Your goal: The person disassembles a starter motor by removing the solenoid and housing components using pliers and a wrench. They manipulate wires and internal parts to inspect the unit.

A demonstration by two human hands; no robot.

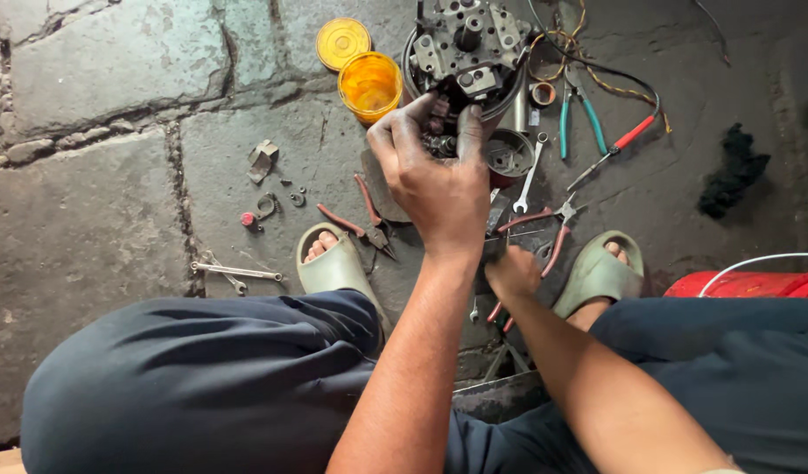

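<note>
My left hand (432,180) is raised over the stone floor, fingers closed on a small dark greasy part (439,132) just below a grey metal motor assembly (470,44). Lower down, between my feet, my right hand (512,272) is closed around a dark object; I cannot tell what it is. Red tool handles (500,318) stick out under that hand. A dark round cup-shaped part (509,154) lies just right of my left hand.
An orange jar (369,85) and its yellow lid (342,41) stand at the back. Red-handled pliers (369,219), a wrench (237,272), a spanner (528,175), green-handled pliers (581,116), wires, a black rag (733,171) and a red container (755,285) lie around my green sandals (333,268).
</note>
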